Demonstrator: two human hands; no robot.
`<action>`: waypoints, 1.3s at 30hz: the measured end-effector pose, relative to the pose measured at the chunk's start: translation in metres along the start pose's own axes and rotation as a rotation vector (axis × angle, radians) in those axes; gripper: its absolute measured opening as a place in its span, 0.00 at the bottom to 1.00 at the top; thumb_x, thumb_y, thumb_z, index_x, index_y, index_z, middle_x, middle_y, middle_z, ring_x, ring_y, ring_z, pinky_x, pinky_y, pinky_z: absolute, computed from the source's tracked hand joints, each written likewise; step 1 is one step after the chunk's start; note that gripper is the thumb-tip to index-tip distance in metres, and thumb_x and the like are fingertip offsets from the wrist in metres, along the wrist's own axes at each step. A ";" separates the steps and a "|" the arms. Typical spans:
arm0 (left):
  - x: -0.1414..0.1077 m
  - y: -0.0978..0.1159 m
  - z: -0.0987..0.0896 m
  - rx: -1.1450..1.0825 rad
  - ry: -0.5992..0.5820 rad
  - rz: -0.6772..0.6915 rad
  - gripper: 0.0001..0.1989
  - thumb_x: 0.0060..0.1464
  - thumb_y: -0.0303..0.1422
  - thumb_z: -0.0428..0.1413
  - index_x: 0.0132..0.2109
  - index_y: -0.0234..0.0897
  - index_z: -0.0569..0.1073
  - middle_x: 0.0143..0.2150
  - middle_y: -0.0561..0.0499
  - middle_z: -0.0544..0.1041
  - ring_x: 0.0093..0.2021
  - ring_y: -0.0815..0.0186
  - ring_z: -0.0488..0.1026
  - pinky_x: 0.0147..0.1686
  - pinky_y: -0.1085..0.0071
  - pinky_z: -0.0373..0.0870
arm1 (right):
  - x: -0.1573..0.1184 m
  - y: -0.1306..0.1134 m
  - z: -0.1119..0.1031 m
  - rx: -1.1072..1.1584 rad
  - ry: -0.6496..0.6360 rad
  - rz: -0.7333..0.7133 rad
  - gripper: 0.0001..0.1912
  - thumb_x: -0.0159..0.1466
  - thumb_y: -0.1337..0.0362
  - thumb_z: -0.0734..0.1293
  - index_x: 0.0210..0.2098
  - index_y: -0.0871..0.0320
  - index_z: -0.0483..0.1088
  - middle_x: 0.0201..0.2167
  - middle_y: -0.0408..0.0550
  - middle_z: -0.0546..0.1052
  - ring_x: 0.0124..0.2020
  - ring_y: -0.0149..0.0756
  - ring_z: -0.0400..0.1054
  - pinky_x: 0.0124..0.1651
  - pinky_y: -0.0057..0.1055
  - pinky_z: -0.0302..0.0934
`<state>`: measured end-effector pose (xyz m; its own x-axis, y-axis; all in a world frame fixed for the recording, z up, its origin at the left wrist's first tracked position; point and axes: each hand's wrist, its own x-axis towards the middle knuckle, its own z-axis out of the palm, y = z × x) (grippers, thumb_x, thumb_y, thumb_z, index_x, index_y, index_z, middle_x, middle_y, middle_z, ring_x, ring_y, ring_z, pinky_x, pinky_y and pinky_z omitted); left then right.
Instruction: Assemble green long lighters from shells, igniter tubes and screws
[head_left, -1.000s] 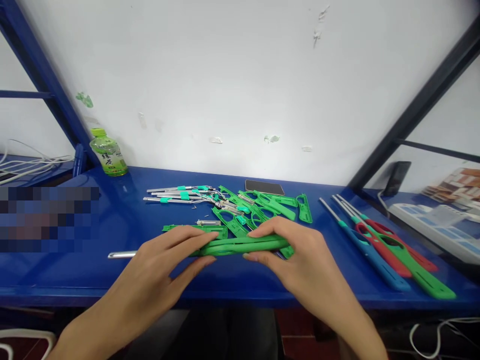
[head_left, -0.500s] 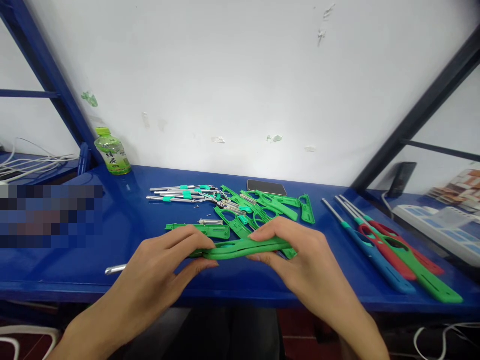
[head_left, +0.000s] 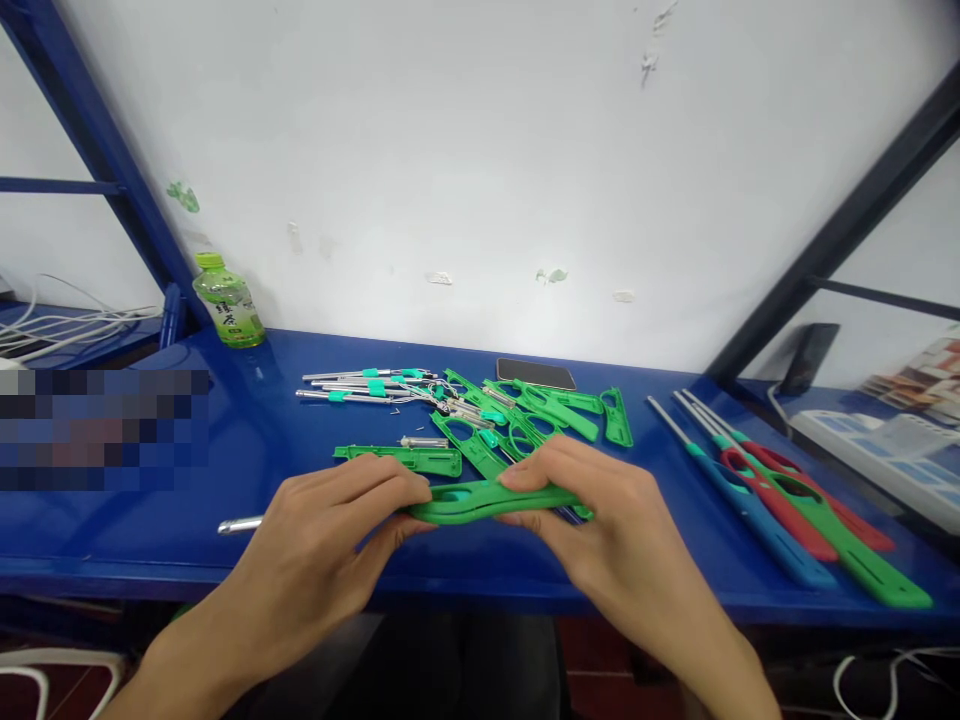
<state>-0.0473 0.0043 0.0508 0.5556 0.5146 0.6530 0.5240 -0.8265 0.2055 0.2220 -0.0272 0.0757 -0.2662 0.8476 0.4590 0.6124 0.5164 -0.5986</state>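
Between both hands, above the front of the blue table, is a green lighter [head_left: 469,502] held level. My left hand [head_left: 330,530] pinches its left part, and a metal tube [head_left: 240,524] sticks out to the left behind that hand. My right hand [head_left: 592,500] grips the right end of the handle, thumb below and fingers on top. Just beyond the hands lie loose green handle shells [head_left: 555,412] in a pile. A single green shell [head_left: 427,460] rests behind my left hand. Several metal rods [head_left: 352,388] with teal collars and wires lie at the pile's left.
A green tea bottle [head_left: 229,305] stands at the back left. A phone [head_left: 535,374] lies near the wall. On the right are a blue lighter [head_left: 780,535], red ones [head_left: 799,520] and a green one [head_left: 862,555]. The blue table [head_left: 150,545] has its edge close in front.
The held green lighter has turned slightly, so more of its opening shows. The seam that was visible along it is now less plain. Both hands keep their hold; the view has shifted a little.
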 end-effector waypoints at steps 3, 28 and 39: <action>0.001 0.000 -0.001 0.038 0.028 0.014 0.06 0.74 0.27 0.55 0.50 0.42 0.76 0.45 0.53 0.84 0.43 0.66 0.83 0.45 0.72 0.76 | 0.000 -0.002 0.002 -0.037 -0.001 -0.007 0.09 0.70 0.73 0.73 0.42 0.51 0.75 0.42 0.41 0.81 0.38 0.36 0.77 0.41 0.33 0.66; -0.001 0.007 -0.009 0.087 0.124 0.151 0.08 0.70 0.23 0.59 0.51 0.38 0.79 0.46 0.49 0.84 0.45 0.65 0.81 0.45 0.68 0.77 | 0.002 -0.013 0.012 -0.254 0.162 -0.487 0.02 0.75 0.66 0.73 0.46 0.57 0.78 0.45 0.42 0.86 0.44 0.34 0.81 0.56 0.35 0.65; 0.000 0.008 -0.013 0.071 0.078 0.106 0.08 0.72 0.24 0.57 0.53 0.39 0.78 0.47 0.49 0.83 0.45 0.65 0.80 0.44 0.69 0.76 | 0.001 -0.018 0.016 -0.339 0.151 -0.513 0.09 0.68 0.78 0.71 0.45 0.61 0.78 0.43 0.47 0.85 0.39 0.38 0.77 0.44 0.38 0.64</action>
<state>-0.0514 -0.0053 0.0617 0.5597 0.4040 0.7235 0.5110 -0.8556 0.0825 0.1990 -0.0334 0.0766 -0.4960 0.4630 0.7346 0.6431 0.7643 -0.0475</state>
